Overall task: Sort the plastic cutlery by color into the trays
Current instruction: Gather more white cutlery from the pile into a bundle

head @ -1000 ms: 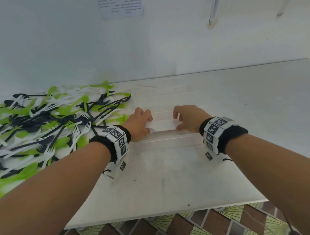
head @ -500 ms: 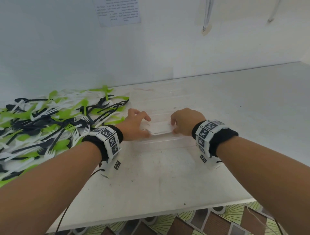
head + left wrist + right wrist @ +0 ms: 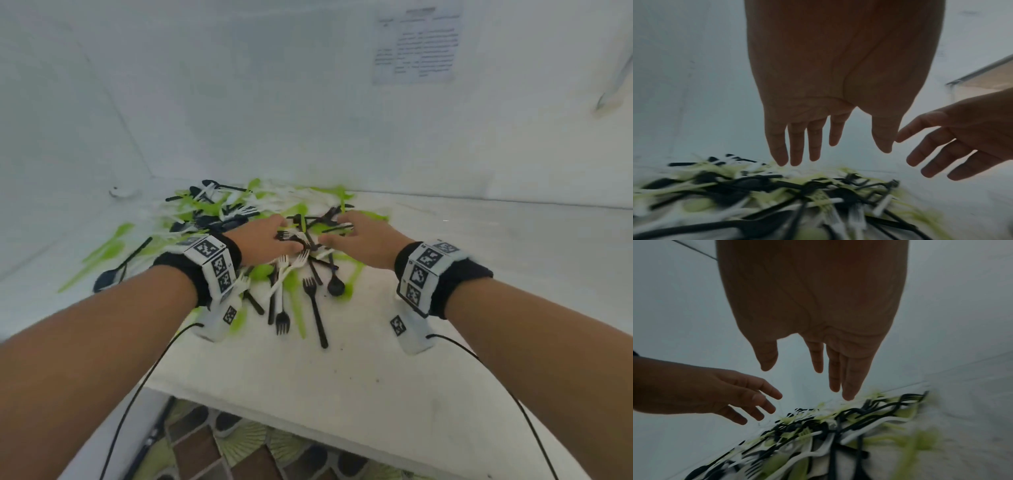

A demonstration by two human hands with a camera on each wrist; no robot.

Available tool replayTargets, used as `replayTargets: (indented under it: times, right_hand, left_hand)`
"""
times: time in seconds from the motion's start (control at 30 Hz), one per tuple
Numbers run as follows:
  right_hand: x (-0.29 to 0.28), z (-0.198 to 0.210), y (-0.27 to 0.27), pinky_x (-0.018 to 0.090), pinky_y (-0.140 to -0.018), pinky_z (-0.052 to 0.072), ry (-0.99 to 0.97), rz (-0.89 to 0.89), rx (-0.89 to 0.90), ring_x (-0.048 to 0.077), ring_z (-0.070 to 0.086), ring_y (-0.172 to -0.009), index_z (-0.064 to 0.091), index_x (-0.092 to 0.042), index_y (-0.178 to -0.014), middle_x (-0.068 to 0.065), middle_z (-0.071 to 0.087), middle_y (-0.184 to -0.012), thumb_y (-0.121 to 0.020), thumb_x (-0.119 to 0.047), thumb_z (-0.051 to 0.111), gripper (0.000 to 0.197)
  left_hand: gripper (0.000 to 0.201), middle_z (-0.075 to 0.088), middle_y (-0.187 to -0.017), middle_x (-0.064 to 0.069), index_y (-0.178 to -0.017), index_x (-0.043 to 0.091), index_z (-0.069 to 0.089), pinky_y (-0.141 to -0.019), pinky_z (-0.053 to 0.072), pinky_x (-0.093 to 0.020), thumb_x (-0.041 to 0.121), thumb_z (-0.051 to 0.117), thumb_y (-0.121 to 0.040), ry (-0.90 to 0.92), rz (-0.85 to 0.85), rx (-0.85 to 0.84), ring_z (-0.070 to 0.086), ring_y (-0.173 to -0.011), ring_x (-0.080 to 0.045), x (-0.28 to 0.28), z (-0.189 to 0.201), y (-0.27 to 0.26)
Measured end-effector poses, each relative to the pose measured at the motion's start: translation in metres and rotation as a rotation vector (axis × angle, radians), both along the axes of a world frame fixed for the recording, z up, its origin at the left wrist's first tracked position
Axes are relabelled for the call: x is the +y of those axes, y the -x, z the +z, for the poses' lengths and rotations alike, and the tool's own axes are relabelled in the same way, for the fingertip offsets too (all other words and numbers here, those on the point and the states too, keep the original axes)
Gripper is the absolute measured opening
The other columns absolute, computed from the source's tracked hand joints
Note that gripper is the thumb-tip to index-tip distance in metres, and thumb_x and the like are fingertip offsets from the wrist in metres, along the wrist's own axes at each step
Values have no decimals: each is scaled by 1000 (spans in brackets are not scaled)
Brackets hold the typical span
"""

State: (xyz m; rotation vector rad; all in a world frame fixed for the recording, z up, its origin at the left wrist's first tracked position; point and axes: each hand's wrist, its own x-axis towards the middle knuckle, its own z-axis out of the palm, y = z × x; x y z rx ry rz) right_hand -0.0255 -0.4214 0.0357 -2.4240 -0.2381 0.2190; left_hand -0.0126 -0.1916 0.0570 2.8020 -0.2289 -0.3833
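Note:
A tangled pile of black, white and green plastic cutlery (image 3: 239,219) lies on the white table against the back wall. My left hand (image 3: 270,236) hovers over the pile's near middle with its fingers (image 3: 797,146) straight and spread, holding nothing. My right hand (image 3: 352,233) hovers just to its right, its fingers (image 3: 838,373) also straight and empty. The two hands nearly meet above black forks (image 3: 294,236). More black forks (image 3: 313,305) and a black spoon (image 3: 335,286) lie nearer me. The pile is blurred in both wrist views (image 3: 797,194) (image 3: 828,434). No tray is in view.
The white table (image 3: 342,370) has its front edge close to me, with patterned floor tiles (image 3: 239,452) below. A white wall stands behind the pile, bearing a printed sheet (image 3: 416,44). Cables (image 3: 147,377) hang from both wristbands.
Both hands left the clear tray and moved left to the cutlery pile. Their fingers went from gripping the tray to straight. My head turned left, so the tray is out of view.

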Motion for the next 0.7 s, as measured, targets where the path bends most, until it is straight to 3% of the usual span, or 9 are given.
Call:
replayTargets:
  times: [0.2,0.37,0.53,0.7]
  right_hand:
    - [91,2,-29,38,-109,39,122,125,22,26,48,-137,43,-24,-151,4,50,-152,-89,-77,49,82]
    - [181,-2,-53,38,-113,34,176,198,26,24,43,-142,45,-23,-151,1,44,-157,-93,-74,47,78]
    - [259,-8,-72,30,-94,40,189,183,-13,20,55,-125,53,-25,-143,-1,58,-141,-91,-73,49,71]
    - [313,-19,-86,33,-99,43,157,165,10,21,56,-125,57,-26,-137,-2,60,-135,-92,-70,54,63]
  left_hand:
    - [75,49,-151,-7,-155,17,35,-109,41,-35,59,56,-97,-39,119,7,50,-134,-26,93,9,4]
    - [68,54,-145,-8,-150,17,41,-106,43,-37,58,54,-98,-13,162,-8,55,-127,-26,176,4,-4]
    - [53,60,-135,-5,-130,23,55,-102,44,-38,63,53,-96,47,243,-34,56,-118,-23,255,-11,-18]
    - [49,60,-130,-4,-130,21,55,-100,45,-37,57,57,-97,37,231,-9,57,-115,-22,311,-27,-34]
